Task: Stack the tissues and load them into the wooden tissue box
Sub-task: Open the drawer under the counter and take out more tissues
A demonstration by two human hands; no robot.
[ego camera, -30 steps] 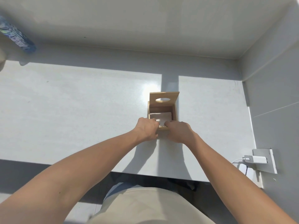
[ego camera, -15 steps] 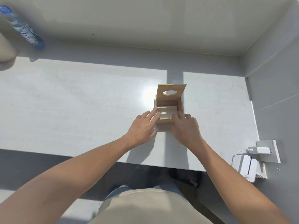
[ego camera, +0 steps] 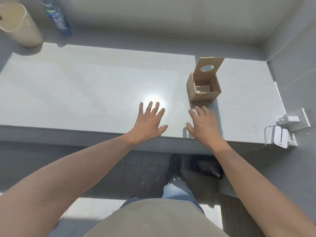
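Note:
The wooden tissue box [ego camera: 201, 95] stands on the grey counter [ego camera: 85, 93], right of centre. Its lid [ego camera: 208, 68], with an oval hole, is tipped up at the back. A stack of tissues [ego camera: 203, 88] lies low inside the box. My left hand [ego camera: 149, 121] hovers over the counter's front part with its fingers spread, holding nothing. My right hand [ego camera: 202, 124] is just in front of the box, fingers apart and also bare. Neither hand touches the box.
A beige paper roll [ego camera: 20, 24] and a plastic water bottle [ego camera: 57, 16] stand at the back left. A white charger and a small white device [ego camera: 280, 136] sit by a wall socket [ego camera: 297, 119] at the right. Grey walls close the back and right.
Both hands have let go of the tissues in the box and pulled back towards the counter's front edge, fingers spread. The view has shifted, so the box now sits further right.

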